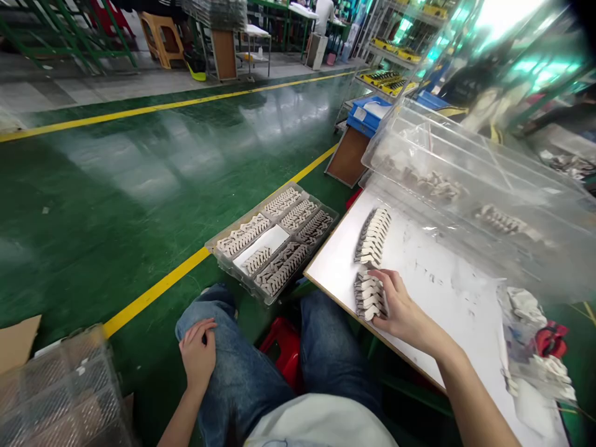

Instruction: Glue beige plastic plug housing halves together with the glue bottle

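My right hand (pixel 398 310) is on the white-topped table, thumb at the near end and fingers at the far end of a short row of bent, light grey pieces (pixel 369 297). Just beyond it lies a longer, slightly curved row of the same pieces (pixel 374 236), nested one behind another. My left hand (pixel 199 351) rests on my left knee, holding nothing, with its fingers laid over the jeans. Left of the table, a compartmented plastic tray (pixel 222 264) holds several rows of such pieces, and a white sheet (pixel 267 243) lies in one compartment.
Clear plastic trays (pixel 479 186) with more pieces stand stacked along the table's far right side. White cloths or gloves (pixel 526 307) lie at the right edge. An empty-looking divided tray (pixel 69 385) sits at lower left. A red stool (pixel 284 351) shows between my legs.
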### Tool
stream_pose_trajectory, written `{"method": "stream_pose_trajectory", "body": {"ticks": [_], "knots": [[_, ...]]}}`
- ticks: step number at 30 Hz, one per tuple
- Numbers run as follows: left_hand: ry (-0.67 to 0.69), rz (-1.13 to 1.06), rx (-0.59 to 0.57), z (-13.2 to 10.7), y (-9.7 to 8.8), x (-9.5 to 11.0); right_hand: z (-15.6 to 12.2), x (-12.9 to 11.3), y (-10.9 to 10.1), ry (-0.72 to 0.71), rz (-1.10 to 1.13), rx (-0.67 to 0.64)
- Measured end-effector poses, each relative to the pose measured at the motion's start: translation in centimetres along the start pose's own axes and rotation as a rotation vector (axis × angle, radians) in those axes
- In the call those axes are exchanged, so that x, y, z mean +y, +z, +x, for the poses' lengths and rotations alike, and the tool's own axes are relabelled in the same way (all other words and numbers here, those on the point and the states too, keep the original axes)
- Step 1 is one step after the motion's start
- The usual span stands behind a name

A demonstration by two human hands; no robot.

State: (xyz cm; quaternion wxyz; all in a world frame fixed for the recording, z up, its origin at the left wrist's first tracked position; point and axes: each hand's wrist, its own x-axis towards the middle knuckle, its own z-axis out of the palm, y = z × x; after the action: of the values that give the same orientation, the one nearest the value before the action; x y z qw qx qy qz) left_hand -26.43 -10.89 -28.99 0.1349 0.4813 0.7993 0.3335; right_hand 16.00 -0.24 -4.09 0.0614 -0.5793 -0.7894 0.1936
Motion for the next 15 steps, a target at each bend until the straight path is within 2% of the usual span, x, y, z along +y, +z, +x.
{"method": "stream_pose_trajectory", "body": {"ticks": [5,9,12,15], "knots": [[-0.005,-0.005,0.0,0.0,0.1,0.0,0.8,-0.6,0.1,-0.004,-0.036,-0.075],[-0.01,-0.016,0.002,-0.1,0.0,0.2,0.5,-0.9,-0.4,0.046,0.058,-0.085],[-0.021,-0.025,0.003,-0.2,-0.1,0.3,-0.4,-2.8,-1.2,0.044,0.279,-0.009],[-0.031,-0.035,0.004,-0.3,-0.1,0.4,0.8,-7.1,-0.6,-0.046,0.645,0.106]]}}
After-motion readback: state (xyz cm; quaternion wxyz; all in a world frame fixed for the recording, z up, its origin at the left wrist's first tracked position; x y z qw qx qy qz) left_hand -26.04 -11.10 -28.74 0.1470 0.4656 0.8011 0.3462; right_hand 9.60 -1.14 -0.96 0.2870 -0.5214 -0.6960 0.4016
